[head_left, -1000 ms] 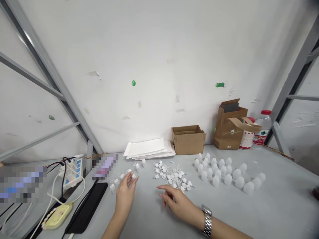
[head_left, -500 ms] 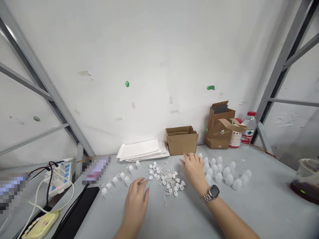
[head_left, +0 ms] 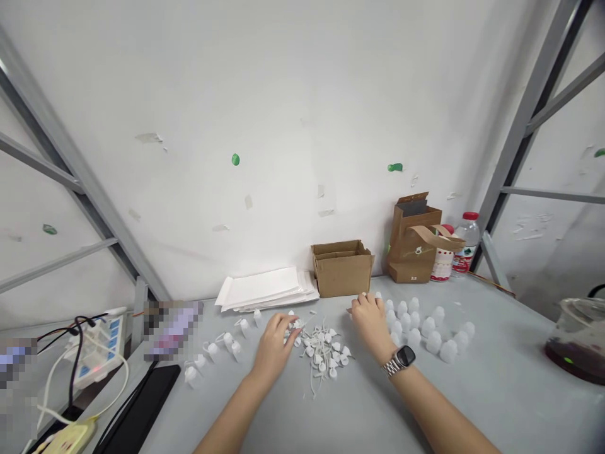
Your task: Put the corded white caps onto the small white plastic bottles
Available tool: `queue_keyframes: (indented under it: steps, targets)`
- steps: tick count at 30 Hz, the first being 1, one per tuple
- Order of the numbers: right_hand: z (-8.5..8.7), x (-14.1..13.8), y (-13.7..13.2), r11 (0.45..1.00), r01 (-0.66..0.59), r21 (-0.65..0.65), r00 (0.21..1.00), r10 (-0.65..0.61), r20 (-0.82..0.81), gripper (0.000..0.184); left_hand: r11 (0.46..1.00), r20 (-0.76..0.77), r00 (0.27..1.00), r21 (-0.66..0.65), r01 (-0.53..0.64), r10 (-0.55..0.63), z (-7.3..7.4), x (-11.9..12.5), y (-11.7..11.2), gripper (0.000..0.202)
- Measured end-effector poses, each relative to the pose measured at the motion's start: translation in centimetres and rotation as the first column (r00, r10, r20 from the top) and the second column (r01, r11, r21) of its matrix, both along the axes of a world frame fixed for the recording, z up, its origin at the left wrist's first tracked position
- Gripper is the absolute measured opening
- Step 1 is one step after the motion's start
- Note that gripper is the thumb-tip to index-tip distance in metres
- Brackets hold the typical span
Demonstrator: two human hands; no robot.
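Observation:
My left hand (head_left: 274, 345) reaches into the left side of a pile of small white caps with thin tails (head_left: 322, 353). Its thumb and fingertips come together around one white cap, partly covered by the fingers. My right hand (head_left: 369, 318), with a watch (head_left: 399, 360) on the wrist, is between that pile and a group of frosted, dome-shaped pieces (head_left: 413, 339). Its fingers are curled downward, and whatever they hold is hidden. To the left, several small white capped pieces (head_left: 228, 340) stand in a loose row.
White envelopes (head_left: 265, 289) lie stacked by the wall beside an open cardboard box (head_left: 343, 271). A brown paper bag (head_left: 412, 249) and a bottle (head_left: 467, 243) stand back right. A container of dark liquid (head_left: 579, 343) is far right; a power strip (head_left: 101, 350) and cables lie left.
My left hand has moved forward and right to the pile, and its fingers have drawn together. The right hand's fingers have curled further down near the same place. The view has shifted slightly.

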State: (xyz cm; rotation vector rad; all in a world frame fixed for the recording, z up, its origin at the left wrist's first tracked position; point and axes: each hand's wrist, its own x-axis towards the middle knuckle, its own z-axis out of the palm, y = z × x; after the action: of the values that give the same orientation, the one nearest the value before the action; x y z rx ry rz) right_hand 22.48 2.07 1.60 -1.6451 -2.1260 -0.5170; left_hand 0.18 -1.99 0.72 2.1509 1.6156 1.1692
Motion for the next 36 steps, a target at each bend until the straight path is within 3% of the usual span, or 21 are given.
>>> queue_keyframes:
  steps: [2,4,5,7,9,11,13,16,21,28,33,36]
  targets:
    - [0.7,-0.4,-0.7,0.996,-0.086,0.023,0.991,0.088,-0.104,0.022,0.997,-0.062,0.995,-0.005,0.078,-0.078,-0.3,0.2,-0.3,0.022]
    - [1.5,-1.2,-1.9,0.963,-0.266,0.044,0.933,0.269,-0.240,0.022,0.993,-0.132,0.984,-0.009,0.121,-0.121,-0.5,0.6,-0.3,0.023]
    - [1.9,-1.7,-2.7,0.912,-0.408,0.033,0.868,0.398,-0.297,0.021,0.991,-0.165,0.977,-0.010,0.133,-0.133,-0.6,0.8,-0.3,0.024]
    - [2.4,-3.0,-4.3,0.758,-0.652,-0.026,0.703,0.591,-0.395,0.017,0.989,-0.216,0.965,-0.009,0.147,-0.145,-0.9,1.2,-0.1,0.027]
    - [2.1,-4.2,-5.7,0.613,-0.786,-0.087,0.585,0.689,-0.427,0.015,0.989,-0.258,0.955,-0.004,0.150,-0.146,-1.2,1.6,0.1,0.030]
    - [1.3,-5.2,-6.6,0.542,-0.828,-0.145,0.549,0.727,-0.413,0.013,0.989,-0.282,0.950,0.007,0.145,-0.137,-1.5,1.8,0.4,0.027]
    - [0.4,-5.7,-7.0,0.513,-0.835,-0.199,0.547,0.736,-0.400,0.010,0.991,-0.279,0.952,0.020,0.134,-0.123,-1.8,1.9,0.6,0.021]
    - [-0.5,-6.1,-7.2,0.487,-0.839,-0.243,0.543,0.722,-0.430,0.012,0.992,-0.246,0.963,0.034,0.117,-0.105,-2.3,1.9,1.0,0.016]
    - [-0.7,-6.3,-7.7,0.452,-0.846,-0.284,0.533,0.711,-0.458,0.031,0.996,-0.182,0.979,-0.021,0.084,-0.086,-2.7,1.5,1.3,0.011]
    - [-0.8,-6.5,-8.2,0.431,-0.851,-0.299,0.525,0.680,-0.513,0.038,0.992,-0.176,0.977,-0.030,0.121,-0.124,-3.1,1.5,1.4,0.033]
    - [0.0,-6.1,-7.8,0.532,-0.833,-0.152,0.491,0.583,-0.648,0.028,0.993,-0.088,0.989,-0.015,0.116,-0.117,-2.9,1.6,1.2,0.021]
    - [0.3,-5.9,-7.1,0.635,-0.769,-0.080,0.424,0.411,-0.807,0.018,0.995,0.042,0.994,0.002,0.097,-0.097,-2.3,1.5,1.0,0.017]
